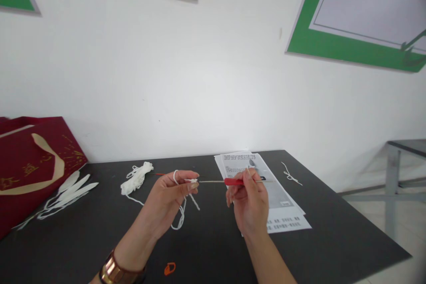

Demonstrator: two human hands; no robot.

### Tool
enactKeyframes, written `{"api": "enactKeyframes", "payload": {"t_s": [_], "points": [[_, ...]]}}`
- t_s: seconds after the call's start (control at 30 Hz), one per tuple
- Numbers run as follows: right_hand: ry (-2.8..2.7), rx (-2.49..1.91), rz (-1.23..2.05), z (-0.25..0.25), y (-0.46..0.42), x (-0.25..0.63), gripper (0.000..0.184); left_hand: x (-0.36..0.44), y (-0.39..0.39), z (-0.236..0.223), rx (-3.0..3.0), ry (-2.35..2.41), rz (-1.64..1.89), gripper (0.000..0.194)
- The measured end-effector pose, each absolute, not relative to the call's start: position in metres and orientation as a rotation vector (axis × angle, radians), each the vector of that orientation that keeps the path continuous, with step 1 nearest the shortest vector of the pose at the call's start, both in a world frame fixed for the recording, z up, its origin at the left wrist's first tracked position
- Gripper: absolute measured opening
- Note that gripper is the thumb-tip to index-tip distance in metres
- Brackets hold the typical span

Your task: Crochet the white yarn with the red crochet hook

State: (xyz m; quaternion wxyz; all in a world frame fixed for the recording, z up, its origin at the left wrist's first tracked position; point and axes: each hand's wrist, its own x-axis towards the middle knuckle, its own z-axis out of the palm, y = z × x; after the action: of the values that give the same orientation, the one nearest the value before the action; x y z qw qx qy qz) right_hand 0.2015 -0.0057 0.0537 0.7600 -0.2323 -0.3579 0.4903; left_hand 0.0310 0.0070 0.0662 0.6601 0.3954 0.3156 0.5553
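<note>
My left hand (175, 195) pinches a small piece of white crochet work (192, 181) between thumb and fingers, with a strand of yarn looped over the index finger. A short tail and a longer loop of the yarn (181, 219) hang below it. My right hand (251, 199) is closed around the red grip of a crochet hook (233, 181). The metal shaft points left, its tip close to the crochet work; whether it sits inside a stitch I cannot tell. A skein of white yarn (138, 177) lies behind my left hand, its strand running toward that hand.
Printed sheets (286, 217) lie under and behind my right hand. White leaf-shaped pieces (75, 191) rest beside a dark red bag (29, 164) at left. An orange stitch marker (169, 268) is near the front, a short knotted string (291, 175) at right. A wall stands behind the black table (213, 253).
</note>
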Motion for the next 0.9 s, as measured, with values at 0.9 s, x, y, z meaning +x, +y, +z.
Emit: {"api": "enactKeyframes", "payload": {"t_s": [0.9], "points": [[-0.831, -0.476, 1.017, 0.0528, -0.0073, 0.1999, 0.019, 0.0366, 0.0056, 0.0678, 0.827, 0.694, 1.265, 0.013]]}}
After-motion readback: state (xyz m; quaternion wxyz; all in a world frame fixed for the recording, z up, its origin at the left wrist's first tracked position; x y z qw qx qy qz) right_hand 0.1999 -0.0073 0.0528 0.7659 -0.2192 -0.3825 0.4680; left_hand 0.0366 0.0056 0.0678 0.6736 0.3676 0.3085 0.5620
